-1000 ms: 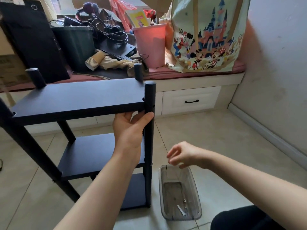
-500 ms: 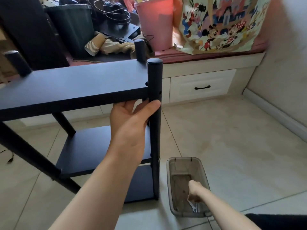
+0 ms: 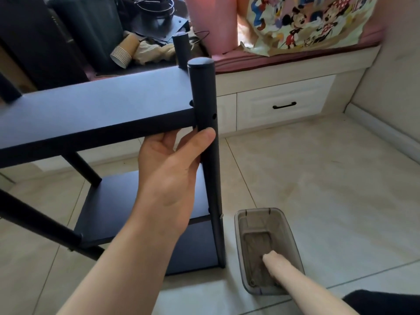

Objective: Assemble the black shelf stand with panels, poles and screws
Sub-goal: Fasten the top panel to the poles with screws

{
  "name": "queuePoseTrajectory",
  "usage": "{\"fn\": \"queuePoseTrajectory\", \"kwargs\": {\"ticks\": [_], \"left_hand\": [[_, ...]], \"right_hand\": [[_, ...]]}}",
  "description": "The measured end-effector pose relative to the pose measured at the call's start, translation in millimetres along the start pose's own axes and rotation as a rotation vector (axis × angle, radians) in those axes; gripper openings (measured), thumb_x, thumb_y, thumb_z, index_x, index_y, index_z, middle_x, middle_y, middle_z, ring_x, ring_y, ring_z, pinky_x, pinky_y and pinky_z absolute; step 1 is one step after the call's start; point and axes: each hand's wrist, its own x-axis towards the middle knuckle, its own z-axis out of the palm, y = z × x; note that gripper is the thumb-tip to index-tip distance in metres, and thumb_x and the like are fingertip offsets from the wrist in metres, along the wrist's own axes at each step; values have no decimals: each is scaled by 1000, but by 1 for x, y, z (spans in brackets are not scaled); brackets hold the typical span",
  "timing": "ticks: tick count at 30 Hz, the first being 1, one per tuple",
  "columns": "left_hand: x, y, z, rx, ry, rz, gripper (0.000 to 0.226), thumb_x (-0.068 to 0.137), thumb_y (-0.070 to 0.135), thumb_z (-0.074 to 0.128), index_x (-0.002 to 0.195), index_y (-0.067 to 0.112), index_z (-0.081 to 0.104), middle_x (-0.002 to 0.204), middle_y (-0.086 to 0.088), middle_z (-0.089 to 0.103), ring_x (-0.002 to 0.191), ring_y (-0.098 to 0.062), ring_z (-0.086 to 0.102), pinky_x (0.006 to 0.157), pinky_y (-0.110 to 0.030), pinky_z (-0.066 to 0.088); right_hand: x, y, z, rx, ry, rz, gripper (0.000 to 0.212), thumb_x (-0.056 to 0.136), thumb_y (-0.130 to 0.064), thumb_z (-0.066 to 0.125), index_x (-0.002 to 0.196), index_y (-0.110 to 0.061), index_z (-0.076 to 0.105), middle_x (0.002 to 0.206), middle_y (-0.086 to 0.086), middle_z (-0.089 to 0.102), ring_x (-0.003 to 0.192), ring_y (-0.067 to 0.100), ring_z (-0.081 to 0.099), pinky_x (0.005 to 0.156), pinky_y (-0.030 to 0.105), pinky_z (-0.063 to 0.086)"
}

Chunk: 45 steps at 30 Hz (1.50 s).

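Smoky translucent plastic forms the one small bin [image 3: 246, 226] standing on the tiled floor [image 3: 318, 189], nearest of all. The right hand [image 3: 271, 258] reaches down into it; only the knuckles and wrist show, so whether its fingers are spread, curled or pinching something cannot be told. One small fitting lies at the bin's near corner, too dim to name.

Just left of the bin stands the black shelf stand [image 3: 113, 110], resting on the floor. Three panels can be counted: the top panel [image 3: 95, 105], a middle one [image 3: 141, 196] and a bottom one partly behind the left forearm. Four poles show. The front right pole [image 3: 204, 101] runs full height, with small screw holes at panel level. The left hand [image 3: 168, 164] steadies it from beneath the top panel, thumb pressed against the pole and fingers tucked up under the panel's edge, largely hidden. The front left pole is cut off by the frame; the two rear poles show only as short stubs and a slanting leg.

Beyond, one white drawer [image 3: 284, 105] sits under a cushioned bench carrying one stack of paper cups [image 3: 123, 53], one pink bin [image 3: 213, 23] and one cartoon-printed bag [image 3: 306, 21], all cropped at the top.
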Motion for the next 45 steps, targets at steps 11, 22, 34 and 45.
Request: {"fn": "queuePoseTrajectory", "kwargs": {"ticks": [11, 22, 34, 45], "left_hand": [[2, -2, -1, 18, -5, 22, 46, 72, 4, 71, 117, 11, 62, 113, 2, 73, 104, -17, 70, 100, -42, 52], [1, -3, -2, 50, 7, 0, 34, 84, -8, 66, 109, 15, 66, 108, 6, 75, 101, -16, 72, 92, -35, 55], [2, -2, -6, 50, 50, -64, 35, 86, -7, 69, 118, 6, 67, 120, -5, 72, 107, -29, 71, 90, -35, 58], [-8, 19, 0, -37, 71, -169, 23, 98, 27, 59, 109, 11, 71, 114, -9, 75, 111, -28, 70, 108, -45, 48]], "right_hand": [[-10, -2, -6, 248, 44, 207, 41, 105, -8, 33, 142, -8, 48, 150, 15, 44, 141, 33, 32, 113, 44, 23], [-17, 3, -26, 213, -73, 205, 43, 101, -1, 33, 142, -5, 48, 147, 16, 45, 137, 32, 38, 109, 42, 31], [-74, 6, -128, 303, 130, 247, 24, 97, -7, 45, 120, -8, 52, 132, 13, 56, 120, 31, 57, 91, 35, 46], [-209, 27, -260, 548, 430, 23, 10, 96, -18, 56, 90, -17, 64, 84, -2, 75, 79, 10, 68, 78, 29, 56]]}}
